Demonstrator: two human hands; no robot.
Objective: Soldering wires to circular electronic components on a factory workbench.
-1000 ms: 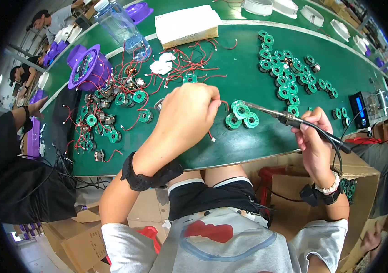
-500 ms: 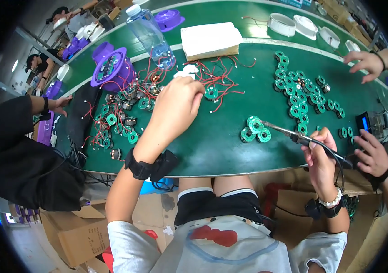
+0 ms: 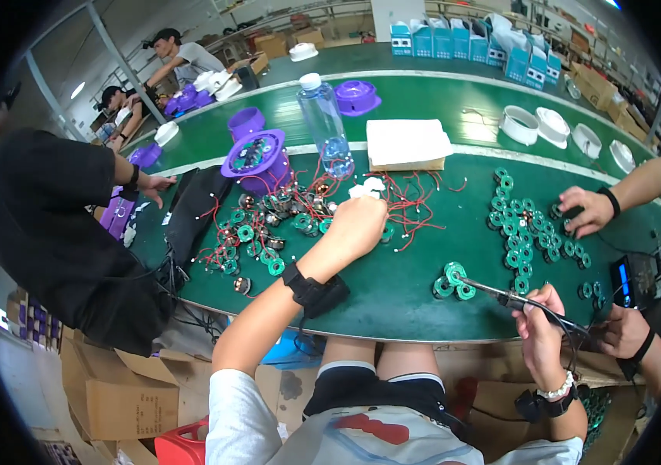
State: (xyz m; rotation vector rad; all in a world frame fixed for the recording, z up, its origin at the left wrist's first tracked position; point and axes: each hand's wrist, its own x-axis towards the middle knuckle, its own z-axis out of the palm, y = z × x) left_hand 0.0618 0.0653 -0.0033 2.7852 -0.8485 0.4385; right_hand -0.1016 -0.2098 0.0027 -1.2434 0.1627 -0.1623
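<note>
My left hand (image 3: 355,226) is closed, its fingertips reaching a crumpled white wad (image 3: 369,187) among loose red wires (image 3: 414,208). What those fingers pinch, if anything, is hidden. In my right hand (image 3: 541,335) is a soldering iron (image 3: 510,297), pointing left. Its tip meets or nearly meets a small cluster of round parts topped with green ring boards (image 3: 454,273). Left of my left hand lies a heap of similar round parts (image 3: 276,266) with red wires attached.
Many more green-ringed parts (image 3: 512,225) stand right of centre. A co-worker's hand (image 3: 587,211) is among them; another hand (image 3: 624,332) is beside the iron's handle. Behind are a purple housing (image 3: 264,174), a water bottle (image 3: 322,124) and a white-topped block (image 3: 406,145). A black-sleeved person sits left.
The view has tilted up and shifted, showing more of the far bench. The co-worker's upper hand has come down onto the green-ringed parts; their lower hand has closed near the iron's handle.
</note>
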